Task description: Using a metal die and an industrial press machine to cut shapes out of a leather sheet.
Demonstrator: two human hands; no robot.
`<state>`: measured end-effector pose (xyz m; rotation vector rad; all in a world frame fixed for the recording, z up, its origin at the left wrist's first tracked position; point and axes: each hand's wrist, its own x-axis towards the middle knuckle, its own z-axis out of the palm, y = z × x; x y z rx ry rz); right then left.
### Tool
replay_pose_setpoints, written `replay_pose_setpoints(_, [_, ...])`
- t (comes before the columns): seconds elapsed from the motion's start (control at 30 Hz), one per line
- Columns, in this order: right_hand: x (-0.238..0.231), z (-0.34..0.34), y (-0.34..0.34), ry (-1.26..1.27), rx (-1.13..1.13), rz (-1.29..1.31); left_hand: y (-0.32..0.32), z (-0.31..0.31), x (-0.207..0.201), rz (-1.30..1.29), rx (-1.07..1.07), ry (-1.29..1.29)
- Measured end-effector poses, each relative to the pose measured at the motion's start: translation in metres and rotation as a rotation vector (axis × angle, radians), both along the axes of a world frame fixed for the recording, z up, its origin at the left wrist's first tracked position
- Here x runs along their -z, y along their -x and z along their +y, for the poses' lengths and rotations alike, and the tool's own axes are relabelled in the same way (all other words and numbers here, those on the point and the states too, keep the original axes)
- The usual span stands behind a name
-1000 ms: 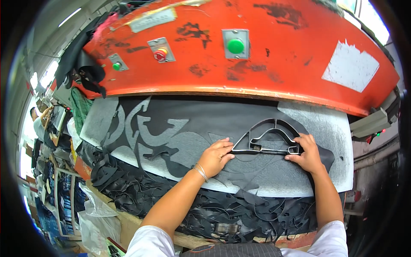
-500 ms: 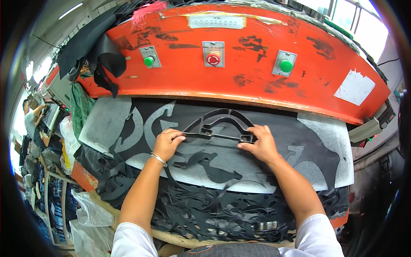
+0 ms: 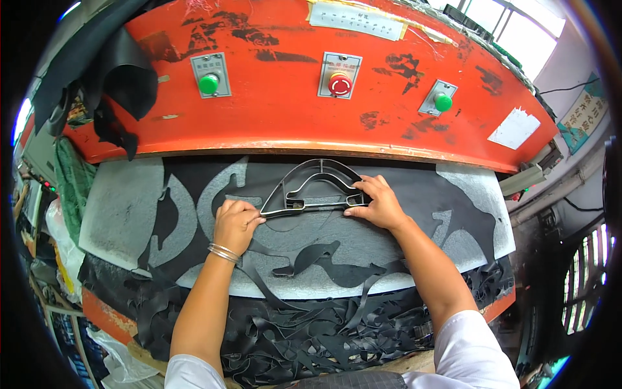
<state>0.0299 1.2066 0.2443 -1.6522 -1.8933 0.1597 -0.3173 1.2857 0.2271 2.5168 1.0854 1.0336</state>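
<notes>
Clasping the metal die (image 3: 321, 176), your left hand (image 3: 234, 225) and right hand (image 3: 382, 204) now sit farther left, with black sheet (image 3: 414, 188) beneath.

Beyond the far right corner of the pale grey, flat-topped bench (image 3: 123, 207), a bright window (image 3: 528, 35) with thin dark bars is letting in daylight beside a pale grey wall (image 3: 570, 61). A teal-and-cream rectangular poster (image 3: 585, 117) is hanging there, and a light grey pipe (image 3: 551, 202) is running past the bench's right edge. Off the left edge, a grey boxy cabinet (image 3: 42, 152) is standing; past the near left corner, a pale-framed rack (image 3: 83, 345) is holding dark blue goods.
</notes>
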Motion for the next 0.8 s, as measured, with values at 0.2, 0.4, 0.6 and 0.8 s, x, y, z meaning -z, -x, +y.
replay_pose_setpoints(0.2, [0.001, -0.003, -0.016, 0.126, 0.008, 0.110, 0.000, 0.003, 0.004, -0.054, -0.002, 0.013])
replay_pose_setpoints(0.4, [0.011, -0.023, -0.050, 0.257, -0.055, -0.006, -0.007, 0.011, 0.007, -0.063, -0.024, 0.048])
replay_pose_setpoints(0.6, [0.013, -0.018, -0.060, 0.288, -0.128, -0.005, -0.012, 0.018, 0.011, -0.046, -0.051, 0.063])
replay_pose_setpoints(0.8, [0.008, -0.007, -0.073, 0.382, -0.255, 0.033, -0.013, 0.016, 0.012, -0.034, -0.080, 0.062])
